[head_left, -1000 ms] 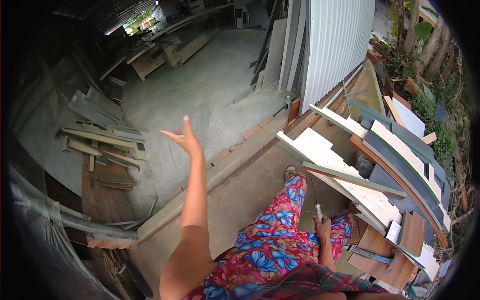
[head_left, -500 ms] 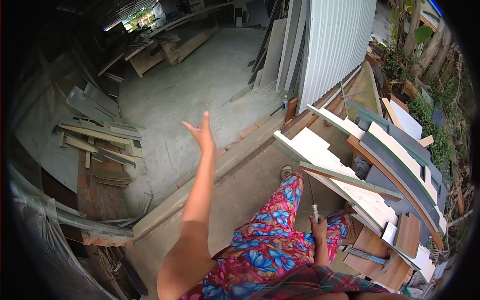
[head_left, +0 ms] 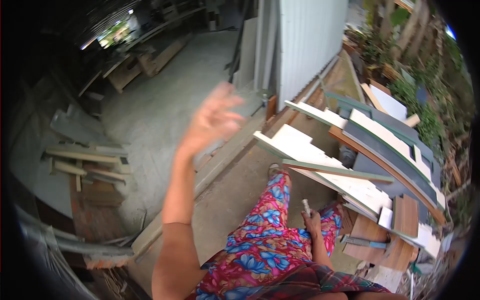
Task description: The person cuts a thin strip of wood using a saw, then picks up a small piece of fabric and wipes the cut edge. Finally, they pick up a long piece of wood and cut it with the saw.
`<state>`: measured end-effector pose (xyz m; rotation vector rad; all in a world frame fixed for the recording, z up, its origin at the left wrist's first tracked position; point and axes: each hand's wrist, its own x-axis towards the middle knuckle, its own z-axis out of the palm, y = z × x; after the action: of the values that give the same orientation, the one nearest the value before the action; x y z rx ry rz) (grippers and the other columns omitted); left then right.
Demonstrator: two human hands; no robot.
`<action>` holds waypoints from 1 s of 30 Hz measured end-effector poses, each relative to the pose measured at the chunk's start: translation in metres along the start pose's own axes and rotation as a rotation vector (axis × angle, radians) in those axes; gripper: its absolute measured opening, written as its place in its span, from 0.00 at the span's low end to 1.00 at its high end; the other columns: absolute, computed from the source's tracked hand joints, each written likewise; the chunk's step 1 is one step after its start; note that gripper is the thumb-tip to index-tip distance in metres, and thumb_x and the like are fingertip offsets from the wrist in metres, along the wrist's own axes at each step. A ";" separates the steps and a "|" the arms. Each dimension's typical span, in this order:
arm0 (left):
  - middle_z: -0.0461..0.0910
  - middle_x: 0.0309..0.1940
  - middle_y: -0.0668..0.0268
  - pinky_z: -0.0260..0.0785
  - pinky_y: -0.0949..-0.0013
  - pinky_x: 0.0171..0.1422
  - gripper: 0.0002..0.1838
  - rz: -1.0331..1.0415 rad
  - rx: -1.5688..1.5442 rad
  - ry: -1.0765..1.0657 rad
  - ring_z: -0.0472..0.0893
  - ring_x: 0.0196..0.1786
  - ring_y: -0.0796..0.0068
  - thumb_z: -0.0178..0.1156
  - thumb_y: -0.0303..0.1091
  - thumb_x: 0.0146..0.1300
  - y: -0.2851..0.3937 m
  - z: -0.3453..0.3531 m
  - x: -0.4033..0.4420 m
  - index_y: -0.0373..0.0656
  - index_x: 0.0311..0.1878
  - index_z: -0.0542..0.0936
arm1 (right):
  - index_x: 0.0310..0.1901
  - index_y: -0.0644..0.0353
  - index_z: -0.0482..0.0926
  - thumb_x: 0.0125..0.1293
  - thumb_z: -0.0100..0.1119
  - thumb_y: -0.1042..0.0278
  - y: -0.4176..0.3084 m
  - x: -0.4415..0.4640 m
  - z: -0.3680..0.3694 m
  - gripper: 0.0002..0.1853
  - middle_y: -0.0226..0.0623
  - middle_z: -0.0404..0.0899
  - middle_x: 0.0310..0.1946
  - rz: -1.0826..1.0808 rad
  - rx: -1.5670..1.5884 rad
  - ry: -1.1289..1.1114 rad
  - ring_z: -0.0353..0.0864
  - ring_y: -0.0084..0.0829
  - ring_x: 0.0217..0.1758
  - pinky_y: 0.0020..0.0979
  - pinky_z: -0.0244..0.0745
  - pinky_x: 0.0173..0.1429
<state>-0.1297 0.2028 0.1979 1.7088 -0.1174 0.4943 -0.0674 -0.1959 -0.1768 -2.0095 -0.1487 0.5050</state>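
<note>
Raised in front of me, my left hand (head_left: 215, 120) is smeared by motion, but its fingers look spread and it holds nothing. My right hand (head_left: 312, 222) is low by my right thigh, closed round the pale handle of what looks like a screwdriver (head_left: 306, 206). A thin shaft shows faintly beyond the handle. To the right of that hand leans a pile of cut boards (head_left: 340, 185), white, grey and brown. A tool with a blue handle (head_left: 367, 242) lies on brown wood-grain boards (head_left: 370, 230).
A low concrete sill (head_left: 220, 167) crosses in front of my feet. Beyond it, a concrete floor (head_left: 155, 100) holds wood offcuts (head_left: 85, 162) at left and a long wooden bench (head_left: 150, 62) farther back. A corrugated metal sheet (head_left: 312, 50) stands upright, with plants (head_left: 430, 120) at far right.
My left arm has moved; the hand now shows larger and blurred, its fingers more spread. The whole view has shifted, so the surroundings sit farther left. My right hand keeps its grip.
</note>
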 end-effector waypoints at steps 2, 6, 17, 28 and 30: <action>0.73 0.68 0.56 0.74 0.60 0.62 0.45 -0.167 0.160 -0.343 0.82 0.55 0.67 0.72 0.35 0.58 -0.015 0.034 -0.019 0.45 0.77 0.61 | 0.32 0.63 0.77 0.66 0.64 0.59 0.001 0.002 0.003 0.14 0.27 0.72 0.17 0.001 0.025 -0.011 0.69 0.19 0.16 0.28 0.63 0.21; 0.74 0.67 0.54 0.72 0.59 0.62 0.44 -0.272 0.159 -0.653 0.82 0.55 0.67 0.71 0.37 0.58 -0.064 0.092 -0.041 0.47 0.77 0.61 | 0.32 0.65 0.79 0.64 0.65 0.62 0.011 0.005 0.003 0.13 0.29 0.72 0.15 -0.025 0.009 0.013 0.70 0.21 0.16 0.30 0.63 0.21; 0.81 0.54 0.48 0.75 0.59 0.55 0.39 -0.125 0.413 -0.581 0.83 0.44 0.58 0.71 0.38 0.58 -0.094 0.156 -0.041 0.39 0.72 0.68 | 0.33 0.62 0.78 0.66 0.65 0.63 0.008 0.001 0.002 0.11 0.25 0.71 0.17 0.009 0.068 0.000 0.66 0.18 0.16 0.26 0.61 0.20; 0.61 0.72 0.46 0.57 0.48 0.76 0.43 0.101 0.728 -0.304 0.61 0.74 0.44 0.74 0.39 0.52 -0.142 0.176 -0.028 0.45 0.72 0.67 | 0.33 0.61 0.78 0.67 0.65 0.62 0.005 0.001 0.001 0.11 0.23 0.69 0.16 -0.006 0.033 -0.036 0.64 0.16 0.16 0.26 0.58 0.20; 0.61 0.73 0.47 0.55 0.47 0.77 0.44 0.101 0.766 -0.323 0.60 0.74 0.44 0.74 0.40 0.51 -0.151 0.184 -0.027 0.48 0.72 0.68 | 0.33 0.61 0.78 0.67 0.65 0.62 0.007 0.001 0.001 0.12 0.24 0.70 0.16 -0.016 0.040 -0.031 0.64 0.17 0.16 0.26 0.58 0.20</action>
<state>-0.0542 0.0516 0.0281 2.5397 -0.2736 0.3488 -0.0677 -0.1979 -0.1837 -1.9607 -0.1727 0.5249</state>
